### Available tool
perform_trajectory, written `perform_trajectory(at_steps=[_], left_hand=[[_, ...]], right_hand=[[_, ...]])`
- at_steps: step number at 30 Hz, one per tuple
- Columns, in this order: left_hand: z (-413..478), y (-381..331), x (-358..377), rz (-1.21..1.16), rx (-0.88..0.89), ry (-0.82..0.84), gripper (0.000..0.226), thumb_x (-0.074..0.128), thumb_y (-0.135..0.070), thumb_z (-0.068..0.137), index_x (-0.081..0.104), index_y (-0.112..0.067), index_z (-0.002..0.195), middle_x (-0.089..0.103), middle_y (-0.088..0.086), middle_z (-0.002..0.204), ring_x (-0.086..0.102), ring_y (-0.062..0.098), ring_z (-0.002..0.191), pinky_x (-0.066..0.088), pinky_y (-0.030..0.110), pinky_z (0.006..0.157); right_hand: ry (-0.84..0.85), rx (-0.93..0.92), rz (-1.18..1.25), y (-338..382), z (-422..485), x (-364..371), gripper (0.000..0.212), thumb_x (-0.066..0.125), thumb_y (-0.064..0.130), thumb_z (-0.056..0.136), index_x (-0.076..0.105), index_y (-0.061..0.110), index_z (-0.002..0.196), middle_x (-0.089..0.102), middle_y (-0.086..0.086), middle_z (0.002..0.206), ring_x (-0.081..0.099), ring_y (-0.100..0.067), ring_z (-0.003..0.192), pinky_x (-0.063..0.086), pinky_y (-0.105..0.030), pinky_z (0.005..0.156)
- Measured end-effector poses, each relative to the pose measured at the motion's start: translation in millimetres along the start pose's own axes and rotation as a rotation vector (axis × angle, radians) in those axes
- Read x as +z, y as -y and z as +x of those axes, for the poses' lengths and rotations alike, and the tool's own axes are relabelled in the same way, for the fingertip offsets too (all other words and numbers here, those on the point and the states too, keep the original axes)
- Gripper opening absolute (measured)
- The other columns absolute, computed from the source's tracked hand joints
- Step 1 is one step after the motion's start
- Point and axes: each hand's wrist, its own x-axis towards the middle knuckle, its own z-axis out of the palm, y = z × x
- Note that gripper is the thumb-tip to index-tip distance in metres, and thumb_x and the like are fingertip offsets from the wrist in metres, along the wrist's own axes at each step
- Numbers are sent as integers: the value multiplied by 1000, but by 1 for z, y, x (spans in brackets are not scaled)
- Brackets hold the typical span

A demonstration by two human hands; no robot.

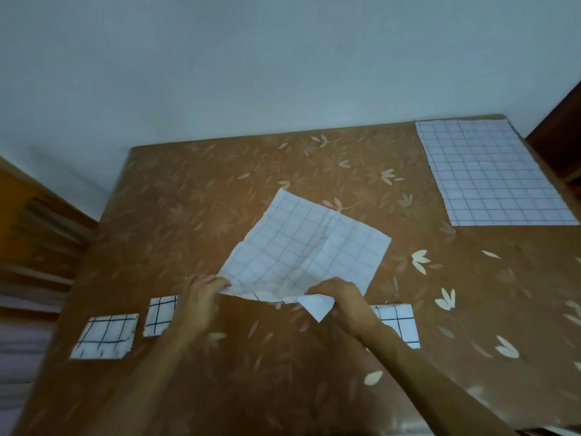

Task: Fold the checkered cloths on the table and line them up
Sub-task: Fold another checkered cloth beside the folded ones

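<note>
A white checkered cloth (305,247) hangs partly lifted over the middle of the brown leaf-patterned table (220,190). My left hand (201,297) pinches its near left edge. My right hand (342,303) grips its near right corner, which is bent over into a small flap. Three small folded checkered cloths lie in a row near the front: one at the far left (105,336), one beside it (160,316) partly behind my left wrist, and one on the right (399,322) partly behind my right forearm. A stack of flat unfolded checkered cloths (490,174) lies at the far right corner.
A pale wall rises behind the table. Wooden furniture (37,234) stands at the left of the table, and a dark wooden piece (559,127) at the far right. Bare tabletop shows at the back left and the front right.
</note>
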Motion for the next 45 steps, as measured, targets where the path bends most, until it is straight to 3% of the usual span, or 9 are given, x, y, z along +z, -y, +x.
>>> perform_trajectory(at_steps=[3, 8, 15, 21, 26, 31, 35, 38, 45], left_hand=[[-33, 16, -12, -54, -68, 0, 25, 65, -5, 87, 75, -21, 103, 71, -3, 98, 61, 20, 94, 45, 30, 77], [-81, 16, -33, -486, -329, 55, 5, 74, -34, 87, 75, -29, 85, 72, -16, 90, 64, 9, 90, 51, 33, 81], [-111, 34, -31, -840, -584, 191, 69, 90, -58, 57, 67, -34, 118, 71, -12, 115, 65, 15, 109, 51, 48, 99], [-125, 8, -4, -877, -543, 477, 64, 89, -12, 69, 64, -19, 127, 73, -7, 116, 66, 11, 113, 50, 34, 98], [-136, -3, 14, -858, -557, 386, 17, 78, -25, 84, 73, -14, 97, 77, 0, 92, 70, 17, 94, 56, 34, 86], [-144, -3, 14, -868, -579, 289, 4, 65, -21, 95, 67, -19, 98, 70, -2, 97, 65, 16, 97, 50, 26, 78], [-147, -5, 15, -932, -668, 221, 4, 61, -23, 98, 58, -25, 100, 61, -9, 104, 56, 13, 103, 47, 28, 83], [-151, -6, 14, -972, -733, 241, 45, 64, -31, 96, 50, -17, 137, 57, -1, 126, 54, 15, 111, 47, 15, 64], [-172, 11, 25, -897, -669, 432, 66, 79, 10, 71, 58, -22, 125, 71, 3, 108, 66, 20, 106, 57, 39, 88]], right_hand=[[-45, 80, 53, 1, -16, 2, 37, 55, 54, 74, 76, 30, 91, 75, 10, 91, 65, -4, 84, 50, -19, 77], [-84, 299, 260, -19, -47, 24, 9, 64, 33, 92, 73, 33, 91, 73, 15, 89, 64, -11, 91, 50, -29, 80], [-129, 466, 452, -35, -91, 30, 16, 63, 31, 95, 71, 20, 103, 72, 8, 97, 66, -2, 84, 48, -9, 70], [-178, 589, 651, -41, -114, 25, 20, 63, 32, 94, 73, 16, 98, 78, 4, 88, 74, -10, 78, 58, -22, 66], [-221, 614, 662, -41, -122, 19, 36, 61, 46, 93, 71, 13, 102, 77, -4, 93, 75, -22, 83, 62, -45, 76], [-56, 577, 734, -35, -129, 17, 32, 76, 29, 85, 64, 20, 113, 77, -1, 97, 74, -21, 86, 61, -35, 67], [93, 606, 526, -51, -132, 28, 36, 87, 3, 68, 68, 15, 96, 77, 5, 83, 72, -10, 82, 59, -28, 77], [81, 575, 424, -51, -131, 33, 20, 84, 12, 76, 64, 12, 71, 71, 2, 64, 66, -13, 64, 54, -23, 68], [-152, 616, 598, -42, -125, 35, 13, 58, 17, 98, 63, 7, 106, 70, -9, 100, 67, -20, 87, 52, -19, 54]])
